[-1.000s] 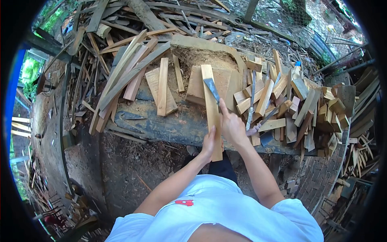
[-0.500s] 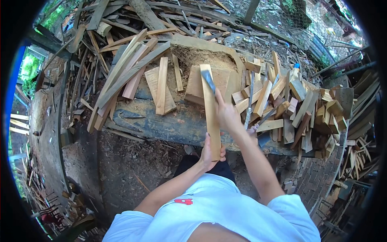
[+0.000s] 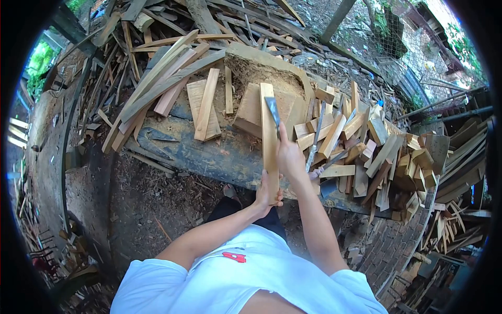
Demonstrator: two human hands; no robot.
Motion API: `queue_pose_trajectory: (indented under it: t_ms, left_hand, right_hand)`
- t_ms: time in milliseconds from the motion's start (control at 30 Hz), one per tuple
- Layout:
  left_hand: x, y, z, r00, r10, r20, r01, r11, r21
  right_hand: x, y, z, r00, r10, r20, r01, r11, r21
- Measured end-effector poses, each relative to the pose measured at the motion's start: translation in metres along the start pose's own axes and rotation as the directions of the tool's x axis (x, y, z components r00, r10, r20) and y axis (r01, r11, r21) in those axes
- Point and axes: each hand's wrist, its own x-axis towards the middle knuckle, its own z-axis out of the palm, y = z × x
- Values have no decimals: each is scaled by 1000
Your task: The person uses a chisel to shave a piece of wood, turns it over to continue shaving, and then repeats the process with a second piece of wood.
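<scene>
My left hand [image 3: 265, 194] is wrapped round the lower end of a long pale wooden strip [image 3: 269, 141]. The strip stands tilted away from me, its far end against a large wooden block [image 3: 248, 112] on the bench. In my right hand [image 3: 291, 158] is a tool that looks like a broad-bladed knife [image 3: 272, 108]. Its dark, wide blade lies against the upper face of the strip. My fingers hide its handle.
A worn dark bench [image 3: 204, 157] runs across in front of me. Cut wood pieces [image 3: 374, 157] are heaped at its right, near a long metal blade [image 3: 317, 133]. Long boards [image 3: 162, 86] lean at the left, and scrap wood [image 3: 251, 23] lies behind.
The blade has slid a little down the strip, with my right hand lower and nearer me. My left hand keeps its hold. The whole view has shifted slightly.
</scene>
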Motion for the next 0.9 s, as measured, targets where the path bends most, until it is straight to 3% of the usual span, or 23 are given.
queue_pose_trajectory:
  t_ms: [100,300,367,400,500,633,733,833,900]
  left_hand:
    - [-1,-2,4,999,44,-2,-44,999,16]
    - [8,-10,9,992,89,-95,-94,994,-50]
    - [9,-9,11,974,144,-177,-146,989,-1]
    - [11,-9,9,973,146,-178,-150,989,-7]
    - [14,-10,-10,997,-59,-46,59,998,-7]
    - [2,1,-2,999,5,-42,-5,1000,-1]
    - [1,1,-4,1000,-1,-8,1,1000,-14]
    - [1,1,-2,1000,2,-1,-2,999,-42]
    - [0,2,0,995,-1,-103,-2,1000,-27]
  right_hand:
    - [17,1,7,999,14,-29,-14,1000,23]
    - [-95,11,-3,998,-53,43,51,997,57]
    - [-114,4,-18,992,25,124,-27,1000,12]
    - [-110,7,-16,995,-12,104,13,1000,-12]
    - [-49,6,-11,992,5,129,-5,1000,2]
    - [54,12,25,992,-68,-102,68,998,-5]
    - [53,4,21,993,-49,-109,49,999,-3]
    - [-14,8,13,1000,-22,-20,23,997,74]
    - [-58,14,13,999,-46,9,45,998,46]
